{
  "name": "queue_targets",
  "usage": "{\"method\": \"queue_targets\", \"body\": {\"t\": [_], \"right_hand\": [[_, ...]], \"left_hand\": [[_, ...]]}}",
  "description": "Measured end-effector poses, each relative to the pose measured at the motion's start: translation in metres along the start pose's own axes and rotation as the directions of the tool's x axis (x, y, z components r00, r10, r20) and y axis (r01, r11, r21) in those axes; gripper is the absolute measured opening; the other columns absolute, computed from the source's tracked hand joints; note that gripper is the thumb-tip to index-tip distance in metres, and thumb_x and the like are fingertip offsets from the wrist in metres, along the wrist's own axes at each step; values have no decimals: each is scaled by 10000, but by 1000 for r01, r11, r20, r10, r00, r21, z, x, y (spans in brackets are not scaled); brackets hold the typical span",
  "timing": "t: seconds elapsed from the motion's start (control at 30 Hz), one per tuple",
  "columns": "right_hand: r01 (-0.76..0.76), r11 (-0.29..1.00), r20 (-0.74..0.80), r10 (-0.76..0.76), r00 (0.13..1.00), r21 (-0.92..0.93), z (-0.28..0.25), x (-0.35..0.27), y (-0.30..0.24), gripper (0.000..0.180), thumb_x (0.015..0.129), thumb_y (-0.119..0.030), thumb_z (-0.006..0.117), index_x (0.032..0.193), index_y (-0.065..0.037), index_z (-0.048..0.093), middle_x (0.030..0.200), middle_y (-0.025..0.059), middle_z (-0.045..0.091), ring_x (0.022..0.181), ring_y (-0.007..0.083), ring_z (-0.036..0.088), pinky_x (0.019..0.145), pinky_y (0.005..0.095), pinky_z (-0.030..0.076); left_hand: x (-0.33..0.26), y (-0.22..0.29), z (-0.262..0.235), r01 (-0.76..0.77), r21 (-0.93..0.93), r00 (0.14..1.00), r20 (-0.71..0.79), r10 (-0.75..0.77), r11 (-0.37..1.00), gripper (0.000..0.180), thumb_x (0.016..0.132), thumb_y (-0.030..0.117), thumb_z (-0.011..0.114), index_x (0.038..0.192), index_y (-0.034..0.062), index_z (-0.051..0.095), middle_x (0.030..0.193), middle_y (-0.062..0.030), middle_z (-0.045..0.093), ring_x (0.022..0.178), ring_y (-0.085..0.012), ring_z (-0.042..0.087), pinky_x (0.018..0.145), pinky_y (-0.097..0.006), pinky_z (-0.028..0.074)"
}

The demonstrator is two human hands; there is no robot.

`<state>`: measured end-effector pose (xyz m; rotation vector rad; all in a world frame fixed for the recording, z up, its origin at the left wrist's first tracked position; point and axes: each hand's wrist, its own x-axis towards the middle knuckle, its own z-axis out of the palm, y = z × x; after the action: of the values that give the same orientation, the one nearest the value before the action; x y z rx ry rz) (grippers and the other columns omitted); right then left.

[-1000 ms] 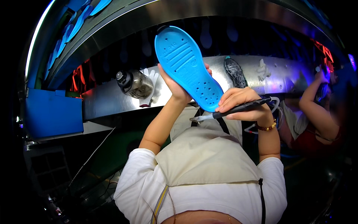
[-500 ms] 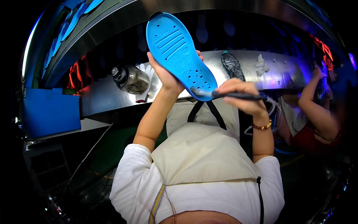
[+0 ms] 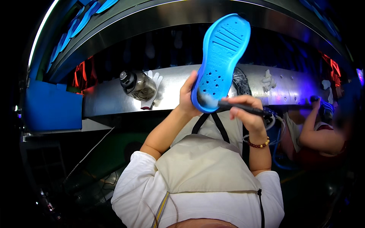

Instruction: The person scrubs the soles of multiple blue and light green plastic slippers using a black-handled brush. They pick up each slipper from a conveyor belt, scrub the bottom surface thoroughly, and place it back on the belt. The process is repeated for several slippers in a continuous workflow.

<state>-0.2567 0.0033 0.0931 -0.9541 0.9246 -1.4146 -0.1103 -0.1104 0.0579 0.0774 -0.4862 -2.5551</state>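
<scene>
The left hand [image 3: 189, 99] holds the shoe sole [image 3: 221, 62] upright above the metal shelf [image 3: 114, 102]. The right hand [image 3: 247, 116] is just right of the sole's lower end and holds a tool [image 3: 243, 108] touching it. On the shelf, to the left, a bottle [image 3: 137, 85] lies beside a glove [image 3: 154, 89]. At the shelf's right end is another person's arm [image 3: 315, 133].

We see both forearms raised in front of the chest, elbows bent and tucked near the body. Our left hand [image 3: 189, 97] sits up high, wrist cocked back, fingers curled in a firm clasp with the thumb pointing up. Our right hand [image 3: 245, 113] is just beside it, slightly lower, fingers folded in a pen-like pinch, a beaded bracelet on the wrist.
</scene>
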Motion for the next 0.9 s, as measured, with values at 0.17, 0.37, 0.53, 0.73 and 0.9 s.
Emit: {"method": "queue_targets", "body": {"t": [0.17,0.37,0.53,0.73,0.9], "right_hand": [[101,942,355,21,934,-321,-13,1,-33,264,685,19,649,948,0,628,932,147,632,658,121,602,572,203,484],[259,842,490,7,872,-473,-9,6,-26,244,679,37,655,918,-3,629,956,145,627,860,224,625,755,283,496],[295,823,437,-64,897,-485,-13,4,-50,229,686,43,635,910,-4,632,937,135,632,898,225,612,793,288,481],[233,719,533,221,817,-655,-22,-4,-56,224,697,40,624,918,4,620,931,132,633,890,235,614,785,300,486],[250,747,399,23,917,-617,-31,-2,-34,249,665,46,655,909,5,629,961,158,622,913,255,606,792,301,479]], "left_hand": [[-5,24,-3,218,103,976,-19,-217,970,556,832,368,440,1238,-6,377,1131,-192,512,974,-250,558,836,-356,462],[-3,31,8,537,307,844,-211,-494,786,533,811,359,477,1181,-24,446,1065,-189,546,900,-247,579,791,-341,468],[-3,39,2,687,191,727,-210,-654,701,538,795,317,474,1202,-33,431,1096,-195,533,918,-249,571,806,-337,459],[-12,40,11,695,460,717,-401,-570,552,578,796,377,496,1192,-41,444,1089,-186,538,907,-216,570,787,-308,466],[-13,51,5,644,384,765,-316,-561,662,569,798,382,494,1177,-41,460,1079,-182,549,911,-216,571,817,-316,452]]}}
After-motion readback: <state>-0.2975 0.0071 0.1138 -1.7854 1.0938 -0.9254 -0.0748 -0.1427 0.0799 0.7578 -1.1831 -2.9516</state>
